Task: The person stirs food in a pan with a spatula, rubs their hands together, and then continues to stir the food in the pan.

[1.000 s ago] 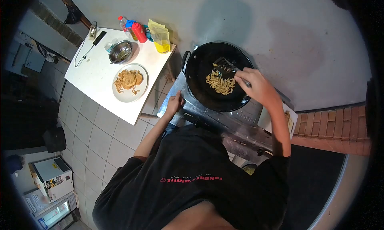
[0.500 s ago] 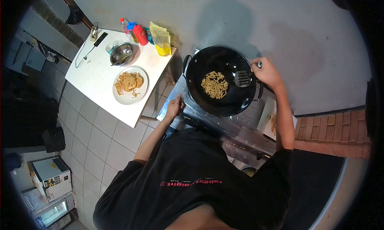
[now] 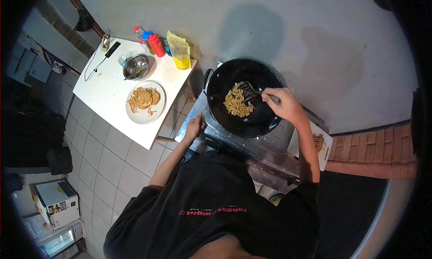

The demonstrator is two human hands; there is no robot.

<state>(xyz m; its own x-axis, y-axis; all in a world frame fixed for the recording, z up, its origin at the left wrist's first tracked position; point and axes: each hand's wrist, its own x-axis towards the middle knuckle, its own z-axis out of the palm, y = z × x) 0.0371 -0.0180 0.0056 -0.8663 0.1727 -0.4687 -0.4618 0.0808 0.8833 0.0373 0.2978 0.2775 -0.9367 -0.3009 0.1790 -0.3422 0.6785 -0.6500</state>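
A black wok (image 3: pixel 225 70) with loop handles sits on a metal stove (image 3: pixel 265 146). Small cut pieces of food (image 3: pixel 238 105) lie in a heap on its bottom. My right hand (image 3: pixel 282 102) is closed round the handle of a slotted spatula (image 3: pixel 246 90), whose head touches the upper edge of the heap. My left hand (image 3: pixel 194 126) is beside the stove's left edge with its fingers partly curled. Whether those fingers grip anything is too small to tell.
On the white table (image 3: pixel 105 101) stand a plate of food (image 3: pixel 145 102), a metal bowl (image 3: pixel 136 66), a red bottle (image 3: pixel 156 45) and a yellow bag (image 3: pixel 181 52). A white board (image 3: pixel 325 153) with chopped food lies right of the stove.
My right hand has moved left and down over the wok, bringing the spatula from the right side onto the food. The view has shifted slightly.
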